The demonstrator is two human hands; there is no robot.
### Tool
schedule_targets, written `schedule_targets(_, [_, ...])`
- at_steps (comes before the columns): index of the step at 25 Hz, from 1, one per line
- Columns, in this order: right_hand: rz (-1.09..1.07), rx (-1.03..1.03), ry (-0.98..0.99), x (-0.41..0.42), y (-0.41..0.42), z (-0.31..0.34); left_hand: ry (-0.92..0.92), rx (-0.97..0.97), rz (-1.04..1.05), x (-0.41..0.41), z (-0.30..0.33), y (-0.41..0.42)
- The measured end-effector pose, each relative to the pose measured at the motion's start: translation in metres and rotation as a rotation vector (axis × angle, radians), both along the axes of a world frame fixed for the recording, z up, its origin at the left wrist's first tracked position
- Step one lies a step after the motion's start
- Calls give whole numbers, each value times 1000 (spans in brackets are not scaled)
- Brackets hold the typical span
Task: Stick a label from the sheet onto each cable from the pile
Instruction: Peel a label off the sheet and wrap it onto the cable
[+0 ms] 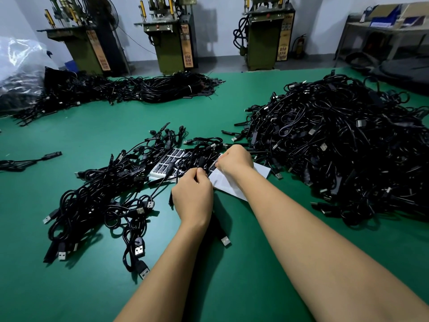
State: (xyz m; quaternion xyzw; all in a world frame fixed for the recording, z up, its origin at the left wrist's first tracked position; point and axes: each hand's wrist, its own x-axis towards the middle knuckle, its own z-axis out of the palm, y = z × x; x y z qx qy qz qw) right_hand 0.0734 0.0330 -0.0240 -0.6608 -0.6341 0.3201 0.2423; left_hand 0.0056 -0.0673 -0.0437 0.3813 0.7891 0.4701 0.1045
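Left hand (192, 196) pinches a cable (201, 161) near its inline block, fingers curled tight round it, held just above the label sheet (162, 169). Right hand (234, 159) is curled too, fingertips at the sheet edge; looks like it's pinching a label, but the label itself is too small to confirm. Sheet lies on the mat (92, 135) between both hands, partly under loose cables. Unlabelled pile (336, 140) sits to the right, smaller heap (104, 194) to the left, probably done ones.

For this step: keep the block flat and steady, line the label square to it, lay one edge first, then press along to avoid creases. Don't touch the adhesive more than needed.
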Motion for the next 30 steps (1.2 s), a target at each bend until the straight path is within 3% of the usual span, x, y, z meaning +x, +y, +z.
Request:
schedule_targets(10, [64, 210, 47, 5, -16, -16, 13, -4, -11, -1, 1, 0])
schedule_targets(20, [167, 558, -71, 0, -27, -24, 21, -2, -29, 0, 2, 0])
schedule_targets(24, [40, 495, 236, 12, -35, -20, 20, -17, -42, -2, 0, 1])
schedule_targets(27, [-104, 319, 561, 42, -35, -17, 40, -17, -62, -4, -1, 1])
schedule_targets(30, [-124, 112, 827, 65, -40, -16, 4, 88, -221, 1, 3, 0])
